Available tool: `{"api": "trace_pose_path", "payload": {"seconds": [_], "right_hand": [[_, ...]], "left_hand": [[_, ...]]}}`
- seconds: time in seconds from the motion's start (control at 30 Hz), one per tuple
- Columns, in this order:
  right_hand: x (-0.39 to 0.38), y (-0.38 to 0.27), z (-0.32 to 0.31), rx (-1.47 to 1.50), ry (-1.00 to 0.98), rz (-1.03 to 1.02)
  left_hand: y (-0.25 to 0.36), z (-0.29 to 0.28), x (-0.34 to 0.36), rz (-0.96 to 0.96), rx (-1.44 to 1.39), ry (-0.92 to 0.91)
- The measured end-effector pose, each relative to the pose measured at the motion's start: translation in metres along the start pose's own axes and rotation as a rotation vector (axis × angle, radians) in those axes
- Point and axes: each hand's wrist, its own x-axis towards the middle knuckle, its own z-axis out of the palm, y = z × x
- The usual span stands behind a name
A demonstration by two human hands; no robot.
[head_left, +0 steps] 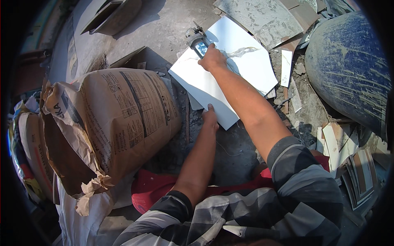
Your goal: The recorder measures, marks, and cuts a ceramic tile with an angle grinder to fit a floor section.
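Observation:
A large white tile with grey-gold marble veining lies on the ground ahead of me, one side lit and part in shadow. My right hand is wrapped round the body of a handheld tile cutter. The cutter has a grey metal front and sits over the tile's far left edge; whether its blade touches the tile cannot be seen. At the tile's near left edge, my left hand grips the border, thumb on the upper face and fingers hidden underneath.
A torn-open brown paper sack stands close on my left. To the right rests a scratched blue drum. Broken tile sheets lie at the far side, with tile offcuts piled at near right. A dark basin-like container is at far left.

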Motion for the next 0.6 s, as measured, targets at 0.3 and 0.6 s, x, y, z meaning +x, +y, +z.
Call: {"api": "trace_pose_path", "payload": {"seconds": [0.3,0.6], "right_hand": [[-0.0004,0.0037,0.0008,0.000,0.008,0.000],[-0.0035,0.0065,0.0016,-0.003,0.014,0.024]], "left_hand": [[0.0062,0.0053,-0.0049,-0.055,0.023,0.030],[0.0044,0.0063,-0.0051,-0.053,-0.020,0.022]]}}
